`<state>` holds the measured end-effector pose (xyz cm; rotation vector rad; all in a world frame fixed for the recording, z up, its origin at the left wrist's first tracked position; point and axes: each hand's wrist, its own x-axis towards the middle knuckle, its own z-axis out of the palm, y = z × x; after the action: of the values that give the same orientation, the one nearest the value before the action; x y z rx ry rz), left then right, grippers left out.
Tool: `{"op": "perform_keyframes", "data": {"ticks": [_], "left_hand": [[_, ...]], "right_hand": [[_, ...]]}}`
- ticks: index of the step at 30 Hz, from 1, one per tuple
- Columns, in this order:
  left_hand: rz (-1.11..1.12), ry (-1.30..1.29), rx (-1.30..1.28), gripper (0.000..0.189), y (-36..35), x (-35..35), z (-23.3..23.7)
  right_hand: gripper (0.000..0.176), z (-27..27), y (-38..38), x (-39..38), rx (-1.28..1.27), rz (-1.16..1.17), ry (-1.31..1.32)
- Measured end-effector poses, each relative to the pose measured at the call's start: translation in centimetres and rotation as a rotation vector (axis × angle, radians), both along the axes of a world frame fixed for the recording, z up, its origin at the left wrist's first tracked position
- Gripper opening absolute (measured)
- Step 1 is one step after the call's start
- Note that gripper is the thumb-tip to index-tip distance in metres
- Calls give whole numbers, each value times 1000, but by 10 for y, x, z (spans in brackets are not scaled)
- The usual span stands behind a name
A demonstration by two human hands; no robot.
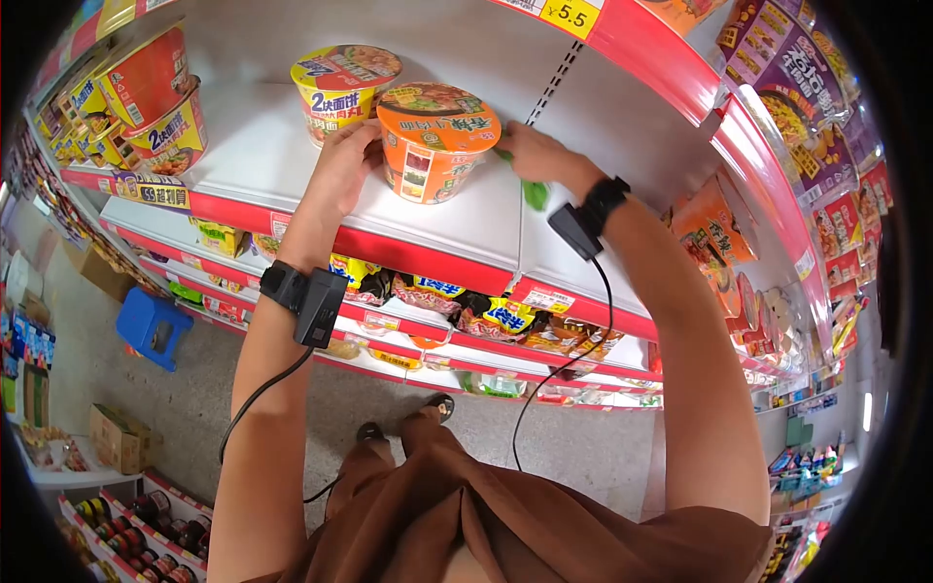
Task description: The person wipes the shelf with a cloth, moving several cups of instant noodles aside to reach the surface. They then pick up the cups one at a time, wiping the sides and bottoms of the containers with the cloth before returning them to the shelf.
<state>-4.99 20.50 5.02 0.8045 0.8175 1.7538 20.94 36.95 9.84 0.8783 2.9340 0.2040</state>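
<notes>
An orange instant noodle bowl [442, 131] stands upright on the white shelf [253, 126]. My left hand [345, 167] is at its left side, fingers closed against the wall, the tips partly hidden behind it. Close by the bowl's right side is my right hand [546, 155], fingers curled on a green cloth [535, 194]. The cloth shows below the hand and at the fingertips. Behind my left hand sits a yellow and red noodle bowl [340, 83].
Stacked noodle bowls [165, 107] stand at the shelf's left. The red shelf edge [408, 251] runs in front, with bagged noodles [496, 316] below. More orange bowls [719, 228] are on the right. A blue stool [154, 328] stands on the floor at left.
</notes>
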Motion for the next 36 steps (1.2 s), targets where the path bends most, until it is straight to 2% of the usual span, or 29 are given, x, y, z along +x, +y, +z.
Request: {"op": "perform_keyframes", "data": {"ticks": [1,3,6,8,10,11,14,16,20,22,24,26,28,31,33,36], "left_hand": [[-15,-5,10,20,0,0,0],[-7,-6,2,20,0,0,1],[-8,-6,-7,21,1,-4,0],[-17,-10,4,21,6,-2,-4],[-6,-34,-7,22,6,-3,-4],[-7,-35,-3,22,6,-4,-6],[-18,-5,3,22,8,-3,-6],[-9,-3,-14,23,4,0,-2],[1,11,-21,22,2,1,-1],[8,17,-32,21,3,0,-1],[3,12,-23,21,3,-1,-3],[-4,9,-12,21,6,-4,-5],[-22,-5,4,21,8,-5,-7],[-13,11,1,21,5,-5,-4],[-9,4,1,21,3,-2,0],[-9,-3,-2,22,1,-1,-1]], "right_hand": [[44,4,5,-8,-3,4,5],[40,12,10,-21,2,-144,-2],[38,14,2,-23,21,-190,20],[39,9,-4,-11,37,-144,71],[41,8,-20,-6,23,-62,-4],[52,7,-33,1,35,-27,-25],[61,20,-93,24,4,-10,-127],[61,26,-122,39,-17,45,-84],[61,13,-109,43,2,42,-42],[62,11,-80,28,11,-168,-60],[62,7,-47,21,4,-175,-20],[46,3,-20,11,25,-210,20],[42,8,-20,5,21,-280,14],[42,5,-19,7,39,-265,71],[61,5,-27,18,78,-138,30],[62,14,-72,30,69,-118,-85]]}}
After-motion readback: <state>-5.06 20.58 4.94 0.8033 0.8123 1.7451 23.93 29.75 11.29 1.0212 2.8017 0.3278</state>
